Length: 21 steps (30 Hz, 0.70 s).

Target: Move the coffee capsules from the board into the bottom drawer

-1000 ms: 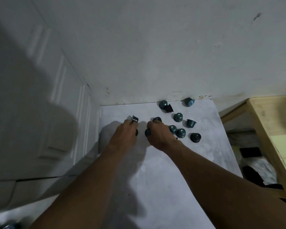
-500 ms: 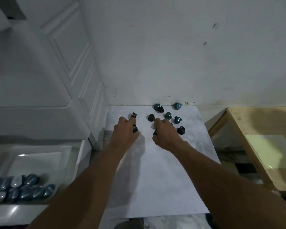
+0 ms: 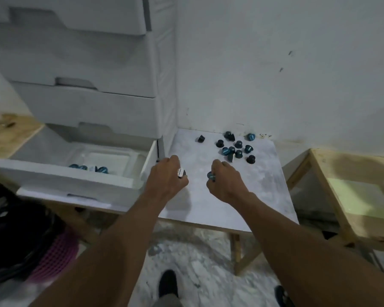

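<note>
Several dark and teal coffee capsules (image 3: 235, 149) lie clustered at the far right of the pale board (image 3: 259, 196), with one dark capsule (image 3: 200, 138) apart to their left. My left hand (image 3: 166, 180) curls round a capsule whose foil end (image 3: 181, 172) shows, near the board's left edge. My right hand (image 3: 225, 181) grips a teal capsule (image 3: 211, 176) over the board's middle. The bottom drawer (image 3: 129, 181) stands pulled out to the left, and several capsules (image 3: 89, 168) lie inside it.
A white drawer unit (image 3: 87, 100) rises behind the open drawer, against a white wall. A wooden frame table (image 3: 350, 196) stands to the right of the board. A pink basket (image 3: 53, 255) and dark things sit at lower left; a foot (image 3: 167, 284) shows on the marbled floor.
Both hands have drawn back from the capsule cluster toward me, each with a capsule. The view has pulled back and turned left, so the open bottom drawer now shows.
</note>
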Tool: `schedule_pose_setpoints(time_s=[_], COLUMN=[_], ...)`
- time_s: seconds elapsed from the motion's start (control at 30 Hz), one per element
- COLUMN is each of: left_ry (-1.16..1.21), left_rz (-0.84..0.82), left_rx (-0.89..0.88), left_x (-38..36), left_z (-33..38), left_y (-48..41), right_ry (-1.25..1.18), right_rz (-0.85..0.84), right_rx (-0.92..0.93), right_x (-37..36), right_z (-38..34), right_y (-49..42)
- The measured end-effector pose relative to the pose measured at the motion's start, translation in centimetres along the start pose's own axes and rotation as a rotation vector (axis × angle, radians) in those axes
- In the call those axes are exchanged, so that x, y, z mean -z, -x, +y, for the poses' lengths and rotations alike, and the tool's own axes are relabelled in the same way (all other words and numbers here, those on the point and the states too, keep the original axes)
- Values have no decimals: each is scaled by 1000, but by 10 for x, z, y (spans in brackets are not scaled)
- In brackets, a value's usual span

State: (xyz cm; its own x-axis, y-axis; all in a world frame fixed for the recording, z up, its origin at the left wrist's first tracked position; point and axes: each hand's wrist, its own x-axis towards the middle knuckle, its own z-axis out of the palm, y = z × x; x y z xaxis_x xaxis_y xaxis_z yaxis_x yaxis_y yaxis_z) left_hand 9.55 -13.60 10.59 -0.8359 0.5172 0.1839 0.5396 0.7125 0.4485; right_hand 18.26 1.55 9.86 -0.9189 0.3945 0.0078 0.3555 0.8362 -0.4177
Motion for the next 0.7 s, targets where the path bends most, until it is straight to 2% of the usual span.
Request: schedule_pose_setpoints(time_s=[0.37,0.7], left_ry=[-79,-133], left_rz=[84,124], left_rx=[70,-12], left_x=[93,172], left_z=[-111,-228], left_y=[32,28], right_ry=[-30,-129], right_rz=[30,102], right_rx=[210,208], right_x=[-29,-90], right_z=[-143,-264], right_y=[-10,-30])
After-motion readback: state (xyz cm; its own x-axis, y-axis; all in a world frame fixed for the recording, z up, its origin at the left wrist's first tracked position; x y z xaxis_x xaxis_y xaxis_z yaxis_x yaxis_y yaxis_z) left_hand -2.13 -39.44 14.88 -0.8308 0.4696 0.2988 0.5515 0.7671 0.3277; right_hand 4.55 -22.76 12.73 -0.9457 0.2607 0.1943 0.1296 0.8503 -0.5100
